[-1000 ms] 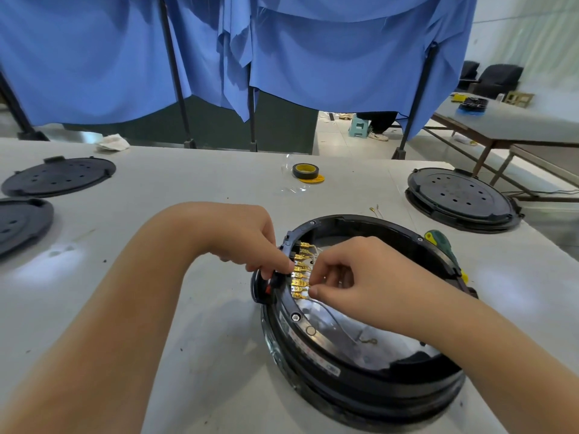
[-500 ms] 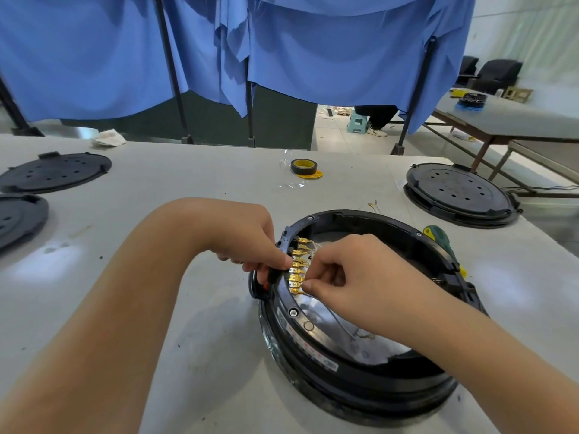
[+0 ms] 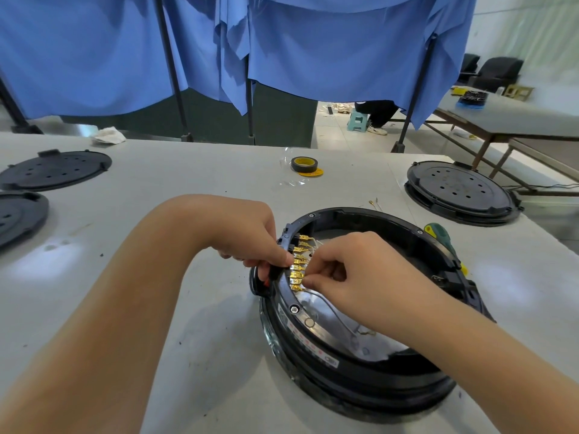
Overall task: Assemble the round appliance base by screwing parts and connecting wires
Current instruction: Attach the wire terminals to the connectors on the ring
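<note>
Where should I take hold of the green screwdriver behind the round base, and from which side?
Grip the green handle, probably coming down from above on the far right. Only that handle end shows past the round base; the rest lies hidden behind the rim. Both the left hand and right hand are busy at the gold terminals, so one must let go first.

bright, even light from overhead; you get soft shadows under the forearms on the table (image 3: 156,277), pale glare patches left and right. wide-angle bending at the edges. far right background slightly soft.
</note>
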### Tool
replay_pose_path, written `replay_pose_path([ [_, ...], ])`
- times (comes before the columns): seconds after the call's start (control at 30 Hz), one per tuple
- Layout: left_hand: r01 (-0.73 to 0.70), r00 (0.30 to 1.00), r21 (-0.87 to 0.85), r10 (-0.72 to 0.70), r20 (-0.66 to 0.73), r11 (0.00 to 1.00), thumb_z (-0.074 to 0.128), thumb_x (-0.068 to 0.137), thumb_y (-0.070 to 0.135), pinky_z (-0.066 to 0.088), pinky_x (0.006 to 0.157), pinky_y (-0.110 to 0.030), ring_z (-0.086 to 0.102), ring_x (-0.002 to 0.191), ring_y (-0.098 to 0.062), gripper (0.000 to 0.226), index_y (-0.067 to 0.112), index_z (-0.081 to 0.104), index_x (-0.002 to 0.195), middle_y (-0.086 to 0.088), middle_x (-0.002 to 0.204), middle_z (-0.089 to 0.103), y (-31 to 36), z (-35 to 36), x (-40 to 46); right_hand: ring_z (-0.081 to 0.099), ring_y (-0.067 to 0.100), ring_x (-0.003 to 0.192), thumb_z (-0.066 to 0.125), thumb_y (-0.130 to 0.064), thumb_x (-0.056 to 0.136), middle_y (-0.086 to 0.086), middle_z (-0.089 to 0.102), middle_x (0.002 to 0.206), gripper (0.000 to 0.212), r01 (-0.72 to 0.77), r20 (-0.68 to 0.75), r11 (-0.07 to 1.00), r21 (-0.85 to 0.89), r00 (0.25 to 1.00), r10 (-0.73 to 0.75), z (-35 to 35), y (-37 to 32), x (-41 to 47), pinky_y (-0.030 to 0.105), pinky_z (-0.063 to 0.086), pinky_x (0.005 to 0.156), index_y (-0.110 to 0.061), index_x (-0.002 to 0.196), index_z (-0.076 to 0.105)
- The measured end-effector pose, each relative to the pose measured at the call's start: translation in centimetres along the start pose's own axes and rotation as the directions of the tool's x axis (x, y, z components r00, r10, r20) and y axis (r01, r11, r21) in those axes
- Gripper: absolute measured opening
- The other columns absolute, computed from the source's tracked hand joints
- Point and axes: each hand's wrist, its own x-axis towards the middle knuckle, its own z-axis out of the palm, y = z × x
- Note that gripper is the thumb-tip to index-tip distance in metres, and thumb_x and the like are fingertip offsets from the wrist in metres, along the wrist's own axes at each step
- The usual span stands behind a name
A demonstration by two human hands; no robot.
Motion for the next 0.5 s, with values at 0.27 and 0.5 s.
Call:
replay_pose_path([
  [0.27,0.001,1.0,-0.006,-0.001,0.017,1.0,0.059,0.089,0.049,0.03,0.046,-0.02,0.036,0.046,-0.012,0.047,0.019,0.069,0.055,0.008,0.045,0.046,0.04,0.03,0.08,0.057,0.003,0.07,0.065,-0.033,0.087,-0.011,0.066,0.077,0.009,0.014,-0.006,0.999,-0.044,1.0,-0.014,0.02,-0.16,0.05,0.019,0.044,0.064,-0.028,0.083,0.072],
  [0.5,0.003,1.0,-0.015,-0.002,0.026,1.0,0.058,0.089,0.05,0.029,0.041,-0.016,0.034,0.041,-0.01,0.047,0.018,0.069,0.056,0.008,0.045,0.046,0.01,-0.01,0.09,0.055,-0.004,0.06,0.068,-0.035,0.083,-0.014,0.064,0.062,0.007,-0.021,0.01,0.999,0.03,1.0,0.021,0.23,0.23,0.31,0.014,0.039,0.055,-0.029,0.079,0.071],
])
